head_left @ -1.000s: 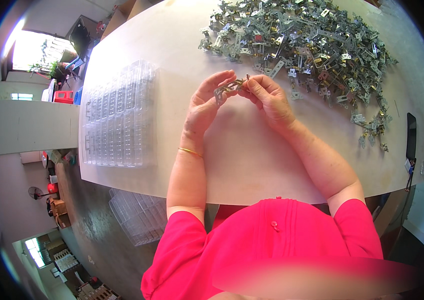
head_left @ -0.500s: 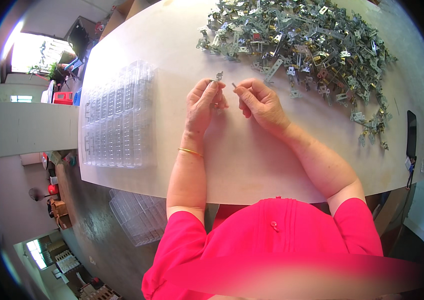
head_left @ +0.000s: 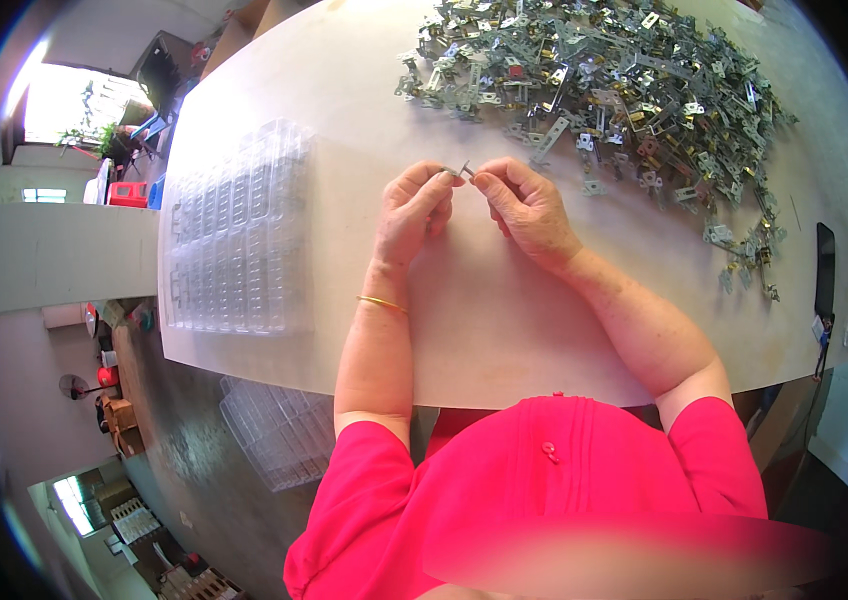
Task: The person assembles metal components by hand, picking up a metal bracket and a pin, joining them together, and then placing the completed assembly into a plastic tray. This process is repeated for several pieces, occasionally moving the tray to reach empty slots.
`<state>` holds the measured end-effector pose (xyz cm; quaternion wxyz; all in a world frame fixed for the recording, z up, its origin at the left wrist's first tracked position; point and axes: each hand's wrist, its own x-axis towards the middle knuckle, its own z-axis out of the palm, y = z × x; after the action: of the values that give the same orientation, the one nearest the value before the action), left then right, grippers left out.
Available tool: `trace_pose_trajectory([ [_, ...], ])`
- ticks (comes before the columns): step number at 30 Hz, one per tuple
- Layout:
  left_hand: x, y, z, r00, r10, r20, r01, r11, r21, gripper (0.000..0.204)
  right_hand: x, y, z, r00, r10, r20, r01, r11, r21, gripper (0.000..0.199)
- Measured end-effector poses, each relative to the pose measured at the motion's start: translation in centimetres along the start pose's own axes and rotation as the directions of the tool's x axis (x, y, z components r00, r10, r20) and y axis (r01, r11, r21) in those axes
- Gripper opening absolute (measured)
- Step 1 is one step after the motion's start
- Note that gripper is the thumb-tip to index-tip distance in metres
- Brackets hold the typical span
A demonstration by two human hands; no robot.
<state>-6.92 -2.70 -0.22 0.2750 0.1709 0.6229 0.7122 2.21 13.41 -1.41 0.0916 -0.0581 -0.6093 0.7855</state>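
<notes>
Both hands are raised just above the white table (head_left: 504, 330), meeting fingertip to fingertip near its middle. The left hand (head_left: 412, 212) has thumb and forefinger pressed together on one end of a small metal part (head_left: 461, 171); the right hand (head_left: 529, 208) pinches the other end in the same way. The part is a small grey piece held between the two hands, clear of the table surface — its exact shape is too small to tell. The remaining fingers of both hands are curled in loosely. A thin gold bangle (head_left: 382, 302) sits on the left wrist.

Relative to the table: a large heap of metal parts (head_left: 604, 80) of like kind, grey with some brass-coloured pieces, covers the far right quarter and trails down along the right edge. The nearest loose pieces of the heap lie just beyond the right hand, not touching it. A stack of clear plastic trays (head_left: 234, 240), divided into many small compartments, lies along the table's left edge, well apart from the hands. A second clear plastic tray (head_left: 279, 430) sits lower, off the table's near left corner — whether on the floor or a lower shelf cannot be told. A dark flat device (head_left: 825, 270) rests near the table's right edge.

The person wears a bright pink top (head_left: 544, 490).
</notes>
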Motion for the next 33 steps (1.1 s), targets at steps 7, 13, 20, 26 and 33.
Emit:
trace_pose_trajectory([
  [7, -0.2, -0.4, 0.8, 1.0, 0.02, -0.002, -0.019, 0.97, 0.241, 0.014, -0.3, 0.2, -0.1, 0.999, -0.038, -0.029, 0.036, 0.997, -0.073, 0.014],
  [13, -0.2, -1.6, 0.5, 0.99, 0.096, 0.099, -0.122, 0.942, 0.313, 0.015, -0.6, 0.6, 0.0, 0.997, -0.064, -0.03, 0.06, 0.99, -0.128, 0.011],
  [20, -0.5, -1.5, 0.5, 0.987, 0.077, 0.138, -0.121, 0.931, 0.343, 0.015, -0.2, 1.2, 0.1, 0.933, -0.353, -0.071, 0.322, 0.906, -0.275, 0.006],
  [26, -0.4, -0.5, 0.8, 0.996, -0.032, 0.084, 0.023, 0.994, 0.106, 0.02, -0.2, 0.6, -0.5, 0.969, -0.153, -0.194, 0.151, 0.988, -0.024, 0.003],
  [33, -0.3, 0.2, -0.8, 0.996, -0.085, -0.006, 0.079, 0.951, -0.298, 0.022, 0.4, 1.1, 0.1, 0.974, -0.138, -0.18, 0.119, 0.987, -0.112, 0.007],
])
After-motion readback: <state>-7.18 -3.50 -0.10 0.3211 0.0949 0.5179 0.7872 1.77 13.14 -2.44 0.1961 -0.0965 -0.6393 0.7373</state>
